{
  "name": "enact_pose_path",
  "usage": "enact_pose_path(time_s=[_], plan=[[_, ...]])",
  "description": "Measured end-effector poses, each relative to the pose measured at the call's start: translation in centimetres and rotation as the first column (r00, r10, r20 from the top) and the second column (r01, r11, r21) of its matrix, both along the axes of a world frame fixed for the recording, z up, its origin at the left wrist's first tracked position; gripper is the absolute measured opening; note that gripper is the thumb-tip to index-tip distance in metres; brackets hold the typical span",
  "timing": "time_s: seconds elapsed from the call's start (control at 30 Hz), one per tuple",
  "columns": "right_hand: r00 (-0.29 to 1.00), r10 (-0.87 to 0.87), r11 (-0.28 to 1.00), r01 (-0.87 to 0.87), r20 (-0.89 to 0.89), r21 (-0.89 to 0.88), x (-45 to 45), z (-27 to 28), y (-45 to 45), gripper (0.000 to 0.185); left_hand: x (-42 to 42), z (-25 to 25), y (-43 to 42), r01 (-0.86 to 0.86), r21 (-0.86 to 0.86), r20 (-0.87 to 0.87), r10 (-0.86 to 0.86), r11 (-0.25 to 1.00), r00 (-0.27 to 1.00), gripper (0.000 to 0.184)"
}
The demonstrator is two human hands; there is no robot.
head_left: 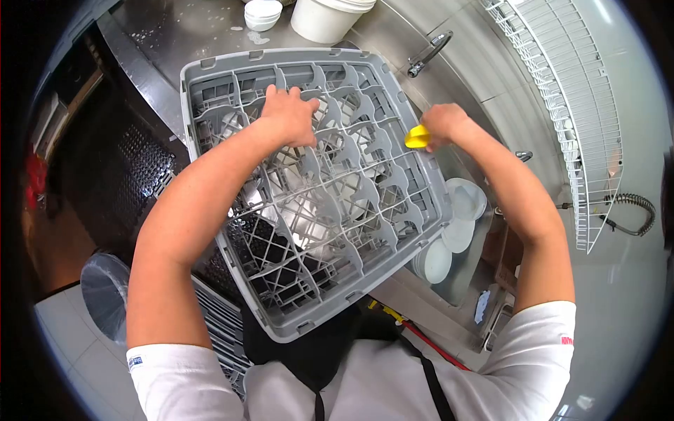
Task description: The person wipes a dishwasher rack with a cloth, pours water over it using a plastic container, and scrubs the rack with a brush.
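Note:
A large grey dish rack (284, 328) with square compartments lies tilted in front of my body. My left hand (290, 116) rests on its upper dividers, with the fingers spread. Beyond the rack's right edge, my right hand (444, 125) is closed around a small yellow object (417, 137), whose exact kind I cannot make out. White shapes show through the grid beneath the rack, but the bars partly hide them.
White plates (437, 261) and bowls (465, 199) sit right of the rack. At the top are small white bowls (262, 12), a white bucket (324, 21) and a faucet (430, 54). A wire shelf (562, 91) hangs right. A bin (105, 293) stands lower left.

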State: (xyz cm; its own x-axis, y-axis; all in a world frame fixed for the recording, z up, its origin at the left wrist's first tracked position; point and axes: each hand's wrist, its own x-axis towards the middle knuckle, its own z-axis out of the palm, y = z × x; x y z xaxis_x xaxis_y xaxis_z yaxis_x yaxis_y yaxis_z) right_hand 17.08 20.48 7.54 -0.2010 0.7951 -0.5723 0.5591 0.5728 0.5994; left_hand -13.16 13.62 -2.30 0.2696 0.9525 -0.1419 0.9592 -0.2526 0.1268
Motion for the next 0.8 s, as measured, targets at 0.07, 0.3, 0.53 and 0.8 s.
enact_pose_path(time_s=[0.07,0.3,0.53,0.8], plan=[[0.998,0.044,0.998,-0.043,-0.04,0.045,-0.1,0.7,1.1,0.047,0.0,-0.1,0.1,0.002,0.006,-0.006,-0.002,1.0,1.0,0.075],[0.985,0.069,0.986,-0.043,-0.157,0.158,-2.1,-0.2,2.8,0.049,0.1,0.3,-0.3,0.02,0.017,0.001,-0.02,1.0,1.0,0.075],[0.986,0.159,0.987,-0.16,0.05,0.01,-5.6,-0.1,5.6,0.047,0.2,-0.6,-1.1,-0.008,0.121,0.048,0.002,0.993,0.999,0.078],[0.965,0.239,0.965,-0.248,0.105,0.085,-5.8,-1.1,6.4,0.049,0.2,-0.6,-1.2,-0.018,0.145,0.048,0.011,0.989,0.999,0.079]])
